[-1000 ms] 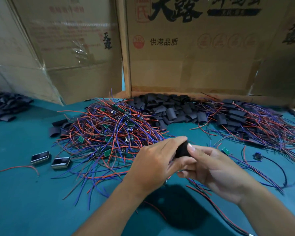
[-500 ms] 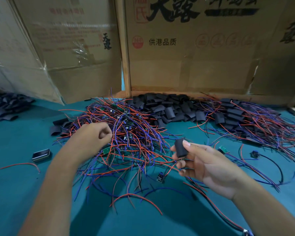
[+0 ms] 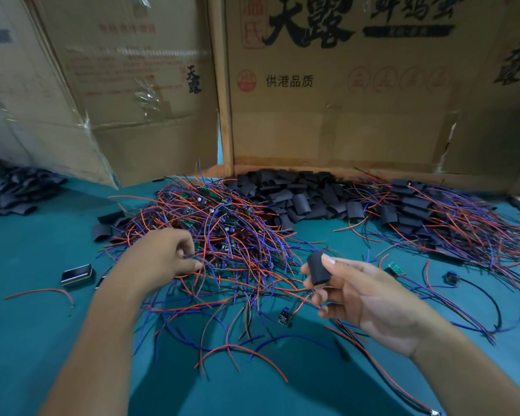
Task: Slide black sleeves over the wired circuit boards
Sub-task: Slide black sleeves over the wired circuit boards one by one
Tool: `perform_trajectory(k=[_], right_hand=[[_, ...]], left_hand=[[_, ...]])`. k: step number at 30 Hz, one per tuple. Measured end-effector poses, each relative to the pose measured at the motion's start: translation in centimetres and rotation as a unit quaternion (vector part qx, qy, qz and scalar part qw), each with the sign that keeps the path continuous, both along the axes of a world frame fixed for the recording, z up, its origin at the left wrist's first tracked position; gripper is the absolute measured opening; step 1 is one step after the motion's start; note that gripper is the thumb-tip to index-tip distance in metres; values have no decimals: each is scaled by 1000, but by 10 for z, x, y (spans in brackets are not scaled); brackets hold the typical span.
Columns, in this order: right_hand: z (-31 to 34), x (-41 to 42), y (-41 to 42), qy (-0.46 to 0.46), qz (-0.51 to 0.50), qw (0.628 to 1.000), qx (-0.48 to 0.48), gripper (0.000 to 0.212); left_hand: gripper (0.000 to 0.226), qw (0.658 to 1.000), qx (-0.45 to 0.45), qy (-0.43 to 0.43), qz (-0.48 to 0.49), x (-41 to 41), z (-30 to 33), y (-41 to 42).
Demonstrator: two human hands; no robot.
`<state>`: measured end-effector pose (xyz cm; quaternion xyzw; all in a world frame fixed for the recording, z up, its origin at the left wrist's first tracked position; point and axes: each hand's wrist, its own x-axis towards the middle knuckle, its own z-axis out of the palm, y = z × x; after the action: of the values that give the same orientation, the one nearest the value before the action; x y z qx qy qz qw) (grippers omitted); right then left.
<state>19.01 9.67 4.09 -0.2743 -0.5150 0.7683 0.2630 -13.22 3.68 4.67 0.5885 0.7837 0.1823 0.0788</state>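
Black sleeve [image 3: 318,267], short, matte, upright, pinched between thumb and fingers of right hand [image 3: 364,298] above green table [image 3: 27,325]. Left hand [image 3: 162,256] curled, pinching strands in red-and-blue wire pile [image 3: 222,235] studded with small circuit boards.

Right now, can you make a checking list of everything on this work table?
Surface: teal table, covered in parts.
Job's things: black sleeve pinched in right hand; heap of wired circuit boards; pile of loose sleeves; sleeved boards at far right.
Clutter: small shiny dark case; more sleeves far left.
Hands: left hand picks at the wire heap.
Cables: stray red wire; black cable.
Surroundings: cardboard boxes behind.
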Motion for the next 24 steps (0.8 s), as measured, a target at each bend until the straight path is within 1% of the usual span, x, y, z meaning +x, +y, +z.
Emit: perform_trajectory(k=[2,4,5,6,7,9,11,13,15,18,20,22,23,24], right_hand=[[0,1,2,-1,-4,1000,-2,42],[0,2,3,-1,-6,1000,0,42],[1,2,4,-1,-8,1000,2,43],[1,3,4,-1,-8,1000,3,44],[1,3,4,-2,-9,1000,4,45],[1,3,3,-2,-11,1000,4,48],[0,2,3,-5,-13,1000,2,52],[-2,3,3,-5,-15,1000,-2,52],[-3,2,4,-2,-16,1000,-6,47],[-2,2,5,3,-21,1000,-5,46],[-3,1,5,-4,-41,999,13,53],[-4,-1,5,-45,-78,994,68,56],[-4,-2,4,-86,-96,984,123,50],[-4,-2,3,-142,-110,964,197,38]], left_hand=[[28,996,81,-17,-16,2,10,-5],[25,989,141,-29,-30,6,18,-9],[24,984,163,-57,-39,10,22,-10],[23,975,181,-115,-52,15,26,-11],[22,959,196,-194,-70,21,30,-13],[20,909,227,-334,-103,32,37,-17],[14,867,244,-419,-116,41,41,-19],[8,823,255,-492,-124,48,43,-18],[10,772,278,-554,-140,53,44,-16],[27,701,287,-627,-184,60,44,-13],[32,677,291,-651,-183,67,41,-7],[31,655,299,-678,-146,76,36,1],[31,632,302,-703,-128,83,33,4],[30,602,304,-730,-111,90,29,8]])
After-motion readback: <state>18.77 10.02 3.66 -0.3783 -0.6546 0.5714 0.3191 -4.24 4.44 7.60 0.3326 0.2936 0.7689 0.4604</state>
